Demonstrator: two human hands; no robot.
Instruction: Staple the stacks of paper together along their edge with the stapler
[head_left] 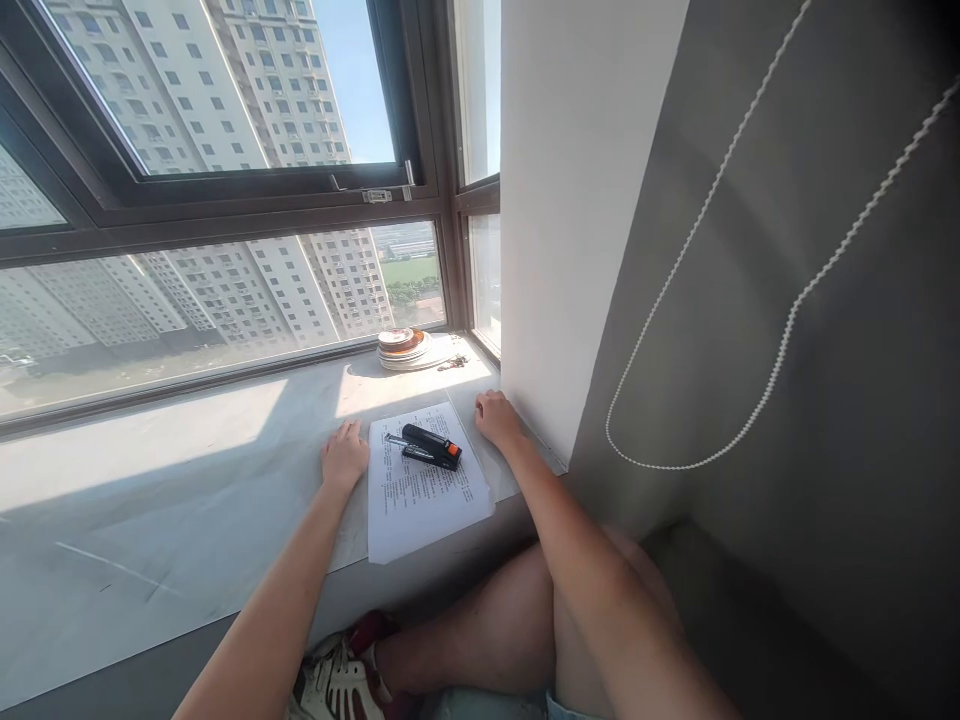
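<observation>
A black stapler [431,448] with an orange patch at one end lies on a printed sheet of paper [409,525]. Its top is swung up a little from the base, and a metal strip shows at its left end. My left hand [346,455] rests on the sill just left of the paper, fingers stretched out and holding nothing. On the other side, my right hand [496,415] rests on the sill beyond the paper's upper right, its fingers curled in with nothing visible in them. Neither hand touches the stapler.
A stack of round plates or discs [403,350] stands in the window corner, with a small dark beaded item [454,362] beside it. The pale windowsill [187,480] ends in a front edge above my legs. A beaded blind cord [664,467] hangs at the right.
</observation>
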